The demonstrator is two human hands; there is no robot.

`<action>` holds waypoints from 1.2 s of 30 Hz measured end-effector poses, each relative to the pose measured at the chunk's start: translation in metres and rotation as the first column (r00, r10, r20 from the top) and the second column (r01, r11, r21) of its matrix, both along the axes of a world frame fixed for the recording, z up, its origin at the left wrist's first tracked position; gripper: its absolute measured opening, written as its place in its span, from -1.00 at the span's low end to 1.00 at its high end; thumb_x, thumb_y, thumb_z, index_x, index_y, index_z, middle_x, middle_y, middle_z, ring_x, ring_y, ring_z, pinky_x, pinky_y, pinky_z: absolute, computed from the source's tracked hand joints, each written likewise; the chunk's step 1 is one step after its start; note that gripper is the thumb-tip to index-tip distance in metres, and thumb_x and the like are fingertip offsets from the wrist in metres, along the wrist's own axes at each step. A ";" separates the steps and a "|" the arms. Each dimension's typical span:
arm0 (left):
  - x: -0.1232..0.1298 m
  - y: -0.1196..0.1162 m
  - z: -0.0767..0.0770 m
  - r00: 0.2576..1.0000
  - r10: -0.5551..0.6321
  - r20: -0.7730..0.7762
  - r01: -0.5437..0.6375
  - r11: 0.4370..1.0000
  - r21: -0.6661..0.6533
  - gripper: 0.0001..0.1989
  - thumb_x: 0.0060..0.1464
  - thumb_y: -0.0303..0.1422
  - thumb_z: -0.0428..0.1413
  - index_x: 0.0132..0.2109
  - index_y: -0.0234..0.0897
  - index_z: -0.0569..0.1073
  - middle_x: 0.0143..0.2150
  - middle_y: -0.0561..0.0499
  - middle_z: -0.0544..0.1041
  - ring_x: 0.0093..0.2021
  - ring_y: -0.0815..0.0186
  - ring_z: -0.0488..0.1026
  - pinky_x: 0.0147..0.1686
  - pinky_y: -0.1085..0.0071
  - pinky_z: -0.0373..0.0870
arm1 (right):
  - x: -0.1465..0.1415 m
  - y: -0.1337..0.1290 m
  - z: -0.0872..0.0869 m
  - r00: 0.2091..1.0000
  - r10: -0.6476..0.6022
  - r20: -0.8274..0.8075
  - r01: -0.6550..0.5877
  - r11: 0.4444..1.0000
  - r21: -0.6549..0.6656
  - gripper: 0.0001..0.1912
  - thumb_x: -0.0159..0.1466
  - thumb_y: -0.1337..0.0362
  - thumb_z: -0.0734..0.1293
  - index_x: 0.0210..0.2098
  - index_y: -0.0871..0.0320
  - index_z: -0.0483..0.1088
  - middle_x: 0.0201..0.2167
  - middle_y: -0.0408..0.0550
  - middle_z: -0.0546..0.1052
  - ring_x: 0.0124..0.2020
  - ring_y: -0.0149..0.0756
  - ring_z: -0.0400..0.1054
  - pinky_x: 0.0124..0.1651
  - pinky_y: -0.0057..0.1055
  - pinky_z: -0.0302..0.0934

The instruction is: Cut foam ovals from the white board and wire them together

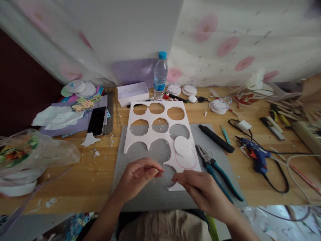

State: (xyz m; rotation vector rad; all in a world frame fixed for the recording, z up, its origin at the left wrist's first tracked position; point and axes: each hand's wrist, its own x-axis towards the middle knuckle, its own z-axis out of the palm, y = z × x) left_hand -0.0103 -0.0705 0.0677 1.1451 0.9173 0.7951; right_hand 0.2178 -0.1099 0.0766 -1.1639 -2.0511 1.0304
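My left hand (140, 174) is closed in a pinch above the grey cutting mat (140, 197). A thin, pale tip shows at its fingertips, too small to name. My right hand (198, 184) is also closed, its fingertips over the lower edge of a white foam board (147, 134). Whatever its fingers hold, if anything, is hidden. Round holes with ragged edges cover most of the board, some open at its edge. A white disc (183, 146) lies on the board, partly over a pink drawn circle (187, 162). Teal-handled pliers (213, 164) rest right of the board.
A black-handled tool (216, 138), a blue glue gun (258, 154) and its cords lie at the right. A water bottle (160, 77) and a white box (133, 94) stand behind. Leftward are a phone (97, 119), papers and a plastic bag (55, 155). Scraps litter the table.
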 end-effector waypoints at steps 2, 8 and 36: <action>-0.002 -0.006 0.012 0.979 -0.072 -0.191 0.089 0.993 0.083 -0.83 0.18 -0.25 0.12 -0.24 -0.18 0.58 -0.27 -0.03 0.60 -0.27 0.28 0.51 -0.24 0.44 0.41 | 0.014 0.007 0.006 0.992 -0.006 0.129 -0.015 0.986 0.163 -0.70 0.38 0.43 0.10 -0.09 0.16 0.42 -0.41 -0.05 0.54 -0.40 -0.37 0.43 -0.37 -0.48 0.24; -0.014 -0.030 0.066 0.930 0.008 -0.369 0.190 0.846 0.497 -0.79 0.15 -0.42 0.12 -0.14 -0.02 0.57 -0.25 0.01 0.61 -0.23 0.22 0.51 -0.17 0.39 0.43 | 0.060 0.022 0.031 0.897 -0.147 0.416 -0.092 0.860 0.502 -0.70 0.37 0.41 0.09 -0.12 0.12 0.42 -0.41 -0.03 0.53 -0.39 -0.26 0.34 -0.29 -0.30 0.15; 0.016 -0.010 0.011 0.954 0.119 -0.275 -0.168 0.972 -0.163 -0.58 0.13 0.01 0.03 -0.16 -0.29 0.38 -0.52 0.22 0.06 -0.60 0.49 -0.10 -0.62 0.50 -0.17 | 0.098 -0.046 -0.104 0.595 -0.678 0.430 0.498 0.732 0.465 -0.58 0.33 -0.05 0.14 -0.36 0.16 0.37 -0.15 0.27 0.47 -0.22 0.03 0.38 -0.11 0.02 0.29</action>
